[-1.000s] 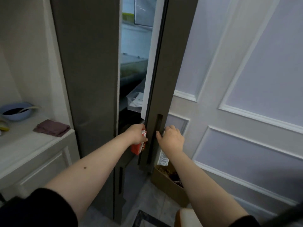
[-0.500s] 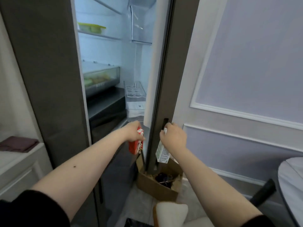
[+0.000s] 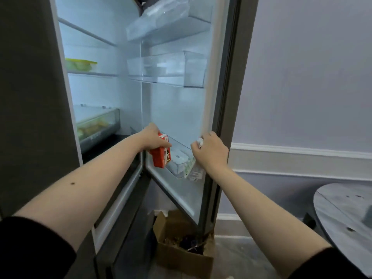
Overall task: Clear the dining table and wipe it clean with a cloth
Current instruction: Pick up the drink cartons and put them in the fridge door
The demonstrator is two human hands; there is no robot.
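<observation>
Gripped in the left hand [image 3: 154, 138], a red carton [image 3: 162, 156]; the right hand [image 3: 209, 151] holds a white carton [image 3: 193, 171] at centre frame. Fridge door [image 3: 227, 97], ajar a second ago, now stands wide, exposing its lowest bin [image 3: 179, 160] for storing table items.

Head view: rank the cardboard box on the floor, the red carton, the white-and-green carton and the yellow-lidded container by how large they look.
1. Cardboard box, clearly largest.
2. Red carton in the left hand.
3. Yellow-lidded container, similar to the red carton but deeper in the fridge, so unsure.
4. White-and-green carton, mostly hidden by the right hand.
</observation>
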